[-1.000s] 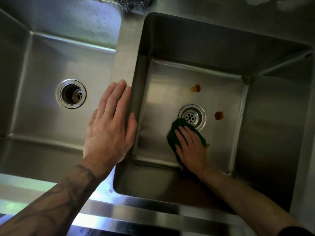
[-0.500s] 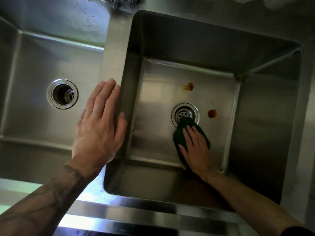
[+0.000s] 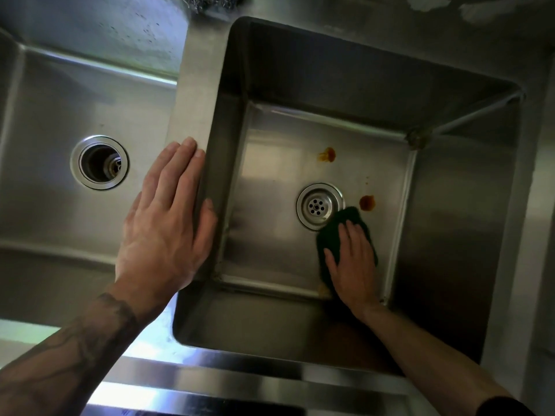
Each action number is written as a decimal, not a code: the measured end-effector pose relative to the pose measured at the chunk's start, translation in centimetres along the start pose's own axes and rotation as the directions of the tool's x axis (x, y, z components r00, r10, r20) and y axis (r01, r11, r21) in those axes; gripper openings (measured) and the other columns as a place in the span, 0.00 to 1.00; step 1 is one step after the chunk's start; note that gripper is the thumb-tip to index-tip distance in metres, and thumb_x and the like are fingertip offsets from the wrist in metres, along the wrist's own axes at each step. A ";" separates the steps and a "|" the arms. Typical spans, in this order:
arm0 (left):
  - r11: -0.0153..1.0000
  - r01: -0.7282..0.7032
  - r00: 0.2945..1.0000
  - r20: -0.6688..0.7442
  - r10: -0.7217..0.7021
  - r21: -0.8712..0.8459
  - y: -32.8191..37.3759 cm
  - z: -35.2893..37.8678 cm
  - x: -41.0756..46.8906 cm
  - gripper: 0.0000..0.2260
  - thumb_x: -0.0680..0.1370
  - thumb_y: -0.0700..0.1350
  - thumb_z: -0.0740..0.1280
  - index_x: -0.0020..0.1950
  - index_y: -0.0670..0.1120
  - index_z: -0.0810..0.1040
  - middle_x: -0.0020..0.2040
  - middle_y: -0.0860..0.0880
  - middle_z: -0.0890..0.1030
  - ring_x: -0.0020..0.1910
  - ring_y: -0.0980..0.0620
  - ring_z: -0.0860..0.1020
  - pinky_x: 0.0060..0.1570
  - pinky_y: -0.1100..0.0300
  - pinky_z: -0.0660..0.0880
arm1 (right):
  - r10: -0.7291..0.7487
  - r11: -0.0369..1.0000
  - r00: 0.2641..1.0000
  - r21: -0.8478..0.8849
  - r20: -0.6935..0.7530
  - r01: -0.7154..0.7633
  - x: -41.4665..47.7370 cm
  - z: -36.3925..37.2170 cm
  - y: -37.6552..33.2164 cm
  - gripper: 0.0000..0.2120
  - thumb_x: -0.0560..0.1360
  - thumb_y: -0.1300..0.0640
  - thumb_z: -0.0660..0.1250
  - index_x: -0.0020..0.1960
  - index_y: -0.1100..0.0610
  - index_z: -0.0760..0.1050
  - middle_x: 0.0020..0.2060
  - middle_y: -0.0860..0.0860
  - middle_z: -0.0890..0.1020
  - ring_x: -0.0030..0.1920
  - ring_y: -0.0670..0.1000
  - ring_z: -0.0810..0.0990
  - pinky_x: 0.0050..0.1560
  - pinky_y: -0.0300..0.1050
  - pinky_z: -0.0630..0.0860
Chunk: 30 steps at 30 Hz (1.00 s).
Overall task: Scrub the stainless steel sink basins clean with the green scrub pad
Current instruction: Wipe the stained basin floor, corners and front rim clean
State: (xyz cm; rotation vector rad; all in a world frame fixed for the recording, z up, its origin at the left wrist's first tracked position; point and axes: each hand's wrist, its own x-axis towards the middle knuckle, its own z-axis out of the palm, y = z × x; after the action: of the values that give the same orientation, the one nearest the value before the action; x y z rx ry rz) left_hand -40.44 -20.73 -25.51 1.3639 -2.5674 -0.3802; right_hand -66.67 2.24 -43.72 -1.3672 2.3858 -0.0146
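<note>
Two stainless steel basins fill the view. On the floor of the right basin point(image 3: 270, 181) my right hand point(image 3: 353, 262) presses the dark green scrub pad point(image 3: 333, 232) flat with straight fingers, just right of and below the drain strainer point(image 3: 319, 205). Two brown stains lie on that floor: one point(image 3: 367, 202) right beside the pad's top edge, the other point(image 3: 327, 154) farther back. My left hand point(image 3: 165, 226) rests flat on the divider point(image 3: 195, 94) between the basins, thumb over its right edge. The left basin point(image 3: 54, 115) has an open drain point(image 3: 99, 162).
A steel wool pad point(image 3: 213, 2) sits on the back ledge above the divider. Grime marks the right basin's back right corner point(image 3: 419, 138). A shiny steel front rim point(image 3: 240, 382) runs along the bottom of the view.
My right hand has slid the green pad across the right basin's floor from the left of the drain to its right, close to the nearer brown stain. My left hand stays on the divider.
</note>
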 end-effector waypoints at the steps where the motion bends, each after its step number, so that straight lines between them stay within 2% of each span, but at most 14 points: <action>1: 1.000 0.002 1.000 0.000 -0.002 0.000 0.0 0.0 0.0 0.26 0.85 0.46 0.60 0.82 0.40 0.64 0.83 0.43 0.64 0.84 0.43 0.61 0.82 0.48 0.62 | 0.093 0.996 0.995 0.008 -0.024 -0.093 0.2 -0.3 0.9 0.31 0.85 0.43 0.56 0.82 0.56 0.56 0.81 0.56 0.61 0.81 0.57 0.58 0.80 0.59 0.60; 3: 1.000 0.000 1.000 -0.001 0.000 -0.008 0.1 -0.1 -0.1 0.26 0.85 0.45 0.60 0.82 0.39 0.64 0.83 0.43 0.64 0.84 0.43 0.61 0.81 0.46 0.63 | 0.250 0.968 0.965 0.045 -0.075 -0.248 0.5 -0.9 2.3 0.31 0.85 0.44 0.57 0.82 0.57 0.56 0.80 0.58 0.61 0.81 0.59 0.59 0.79 0.63 0.63; 5: 1.000 -0.001 1.000 -0.001 0.001 -0.004 0.1 -0.2 0.0 0.26 0.85 0.45 0.61 0.82 0.39 0.65 0.83 0.42 0.65 0.83 0.42 0.62 0.80 0.44 0.65 | 0.337 0.941 0.936 0.074 -0.104 -0.331 0.5 -1.0 1.8 0.31 0.85 0.45 0.56 0.82 0.59 0.56 0.80 0.61 0.61 0.81 0.61 0.59 0.78 0.65 0.63; 8: 1.000 0.004 1.000 0.004 -0.004 0.002 0.2 -0.2 0.0 0.26 0.85 0.45 0.61 0.82 0.39 0.65 0.83 0.43 0.65 0.83 0.42 0.62 0.80 0.44 0.66 | 0.385 0.920 0.920 0.117 -0.078 -0.375 -0.2 -0.2 -2.1 0.33 0.85 0.47 0.59 0.83 0.62 0.54 0.81 0.63 0.59 0.81 0.63 0.57 0.79 0.65 0.60; 10: 1.000 -0.002 1.000 0.004 0.002 0.005 0.2 -0.2 0.0 0.26 0.85 0.45 0.61 0.82 0.39 0.65 0.83 0.42 0.65 0.83 0.42 0.62 0.80 0.45 0.65 | 0.232 0.967 0.972 0.114 -0.023 -0.228 -1.2 0.6 -4.2 0.35 0.85 0.47 0.60 0.83 0.61 0.52 0.82 0.61 0.57 0.82 0.61 0.55 0.81 0.62 0.56; 12: 1.000 -0.011 1.000 0.005 0.011 0.005 0.1 -0.1 0.0 0.26 0.85 0.45 0.60 0.82 0.39 0.65 0.83 0.42 0.65 0.83 0.42 0.61 0.81 0.45 0.64 | 0.012 0.996 0.995 0.089 0.102 -0.021 -1.3 0.0 -3.1 0.36 0.84 0.45 0.60 0.84 0.59 0.48 0.83 0.58 0.53 0.83 0.58 0.50 0.82 0.59 0.51; 14: 1.000 -0.002 1.000 0.004 0.002 -0.004 0.1 -0.2 -0.1 0.26 0.85 0.46 0.60 0.82 0.39 0.64 0.83 0.43 0.64 0.84 0.43 0.61 0.81 0.45 0.64 | -0.209 0.972 0.950 -0.062 0.231 0.229 -1.2 -1.5 0.5 0.36 0.85 0.41 0.53 0.84 0.58 0.45 0.84 0.56 0.49 0.84 0.57 0.46 0.83 0.60 0.51; 16: 1.000 0.007 1.000 0.008 -0.007 -0.008 0.1 -0.1 -0.1 0.26 0.85 0.46 0.60 0.82 0.40 0.64 0.84 0.43 0.64 0.84 0.43 0.61 0.80 0.45 0.64 | -0.322 0.906 0.889 -0.165 0.325 0.389 -1.1 -3.1 4.1 0.34 0.85 0.39 0.46 0.83 0.58 0.47 0.83 0.58 0.50 0.84 0.58 0.48 0.80 0.63 0.59; 18: 1.000 0.011 1.000 0.008 -0.011 -0.008 0.0 -0.1 0.0 0.26 0.85 0.46 0.60 0.82 0.40 0.64 0.84 0.43 0.64 0.84 0.43 0.60 0.81 0.46 0.64 | -0.296 0.908 0.915 -0.217 0.274 0.359 -1.4 -3.6 5.3 0.35 0.84 0.40 0.46 0.82 0.62 0.53 0.82 0.61 0.57 0.83 0.61 0.54 0.78 0.64 0.64; 20: 1.000 0.008 1.000 0.007 -0.008 -0.005 0.0 -0.1 0.0 0.26 0.85 0.46 0.60 0.82 0.39 0.64 0.83 0.43 0.64 0.84 0.43 0.61 0.81 0.45 0.64 | -0.229 0.937 0.954 -0.222 0.194 0.270 -1.9 -2.6 3.8 0.35 0.84 0.42 0.47 0.82 0.65 0.55 0.81 0.63 0.58 0.82 0.62 0.55 0.80 0.64 0.60; 24: 1.000 0.000 1.000 0.006 0.000 -0.002 0.1 0.0 -0.1 0.26 0.85 0.46 0.60 0.82 0.40 0.64 0.83 0.43 0.64 0.84 0.43 0.61 0.80 0.44 0.65 | -0.384 0.902 0.916 -0.164 0.119 0.399 -1.2 0.4 -1.1 0.32 0.87 0.44 0.52 0.83 0.62 0.51 0.82 0.61 0.56 0.83 0.61 0.53 0.81 0.62 0.53; 26: 1.000 0.001 1.000 0.005 -0.001 -0.009 0.1 0.0 -0.1 0.26 0.84 0.46 0.60 0.82 0.40 0.64 0.83 0.44 0.64 0.84 0.44 0.61 0.79 0.43 0.66 | -0.436 0.884 0.894 -0.138 0.102 0.447 -0.7 0.7 -1.5 0.33 0.86 0.45 0.57 0.83 0.61 0.51 0.82 0.60 0.57 0.83 0.60 0.53 0.81 0.62 0.53; 28: 1.000 0.011 1.000 0.011 -0.011 -0.012 0.1 0.0 0.0 0.27 0.84 0.46 0.60 0.83 0.41 0.64 0.84 0.44 0.64 0.84 0.45 0.60 0.79 0.44 0.66 | -0.432 0.880 0.893 -0.160 0.124 0.448 -0.8 0.5 -0.1 0.33 0.86 0.46 0.57 0.83 0.60 0.51 0.82 0.59 0.57 0.83 0.59 0.53 0.81 0.62 0.58; 30: 1.000 0.016 1.000 0.020 -0.015 -0.017 -0.1 0.1 -0.1 0.27 0.84 0.47 0.60 0.83 0.41 0.63 0.84 0.45 0.63 0.85 0.45 0.59 0.80 0.46 0.64 | -0.339 0.921 0.935 -0.165 0.106 0.353 -0.9 -0.3 2.2 0.31 0.86 0.45 0.54 0.83 0.60 0.53 0.82 0.58 0.57 0.83 0.58 0.54 0.80 0.62 0.59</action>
State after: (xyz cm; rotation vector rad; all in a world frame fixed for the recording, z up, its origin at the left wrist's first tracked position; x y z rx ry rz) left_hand -40.38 -20.67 -25.60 1.3816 -2.5647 -0.4202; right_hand -68.17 4.14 -43.59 -1.8277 2.0952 0.1595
